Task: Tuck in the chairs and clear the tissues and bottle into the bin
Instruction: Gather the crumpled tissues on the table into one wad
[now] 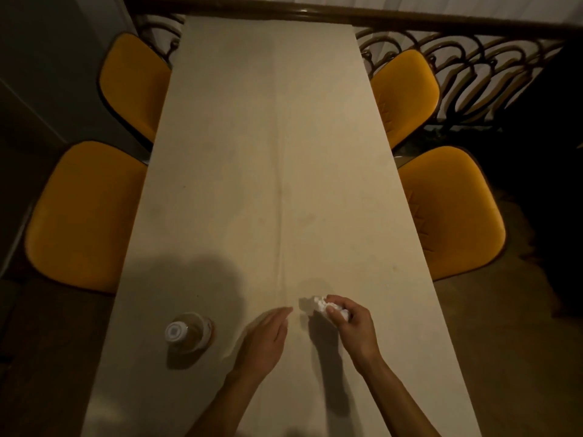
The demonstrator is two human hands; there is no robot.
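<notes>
Pinching nothing, left hand [266, 337] is lying flat with fingers straight on the table [268, 152], the bottle [186, 334] standing upright to its left, while right hand [350, 323] is gripping crumpled tissues [318, 302] at its fingertips.

The room was dim, with a warm yellowish cast. The pale table [284, 152] took most of the light, while the floor and corners fell nearly black. Light came from above and behind the person, throwing a broad soft shadow around the bottle [186, 334] and darker shadows under both hands. The wide lens bent the railing [441, 67] and splayed the table's edges. Detail was soft and grainy.
</notes>
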